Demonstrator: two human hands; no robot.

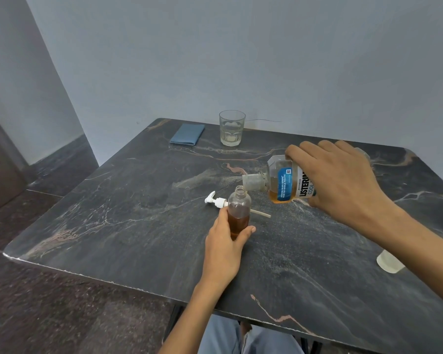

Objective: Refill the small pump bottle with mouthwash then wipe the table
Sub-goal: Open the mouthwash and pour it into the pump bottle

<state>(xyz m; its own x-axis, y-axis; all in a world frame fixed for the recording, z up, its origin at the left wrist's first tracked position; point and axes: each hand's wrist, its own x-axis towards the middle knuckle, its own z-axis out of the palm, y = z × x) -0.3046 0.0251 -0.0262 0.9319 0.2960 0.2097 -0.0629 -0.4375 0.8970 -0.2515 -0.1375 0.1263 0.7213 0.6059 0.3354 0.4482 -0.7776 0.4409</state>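
The left hand (224, 247) was wrapped around the lower half of the small pump bottle (239, 213), pinning it upright on the table (113, 226), apparently so the light bottle would not tip while filling. Amber liquid stood roughly halfway up it, so the refill looked partly done. Just beyond that hand's fingertips lay the pump head (216, 201), on its side with its tube running behind the bottle, set close for screwing back on. Up and to the right, the right hand (343, 180) gripped the mouthwash bottle (281, 181) from above, tilted nearly flat, its open neck just over the small bottle's mouth. A pale cap (390, 261) sat beneath the right forearm. Well beyond both hands, a blue cloth (187, 134) waited folded beside a glass (231, 127), likely for the wiping.
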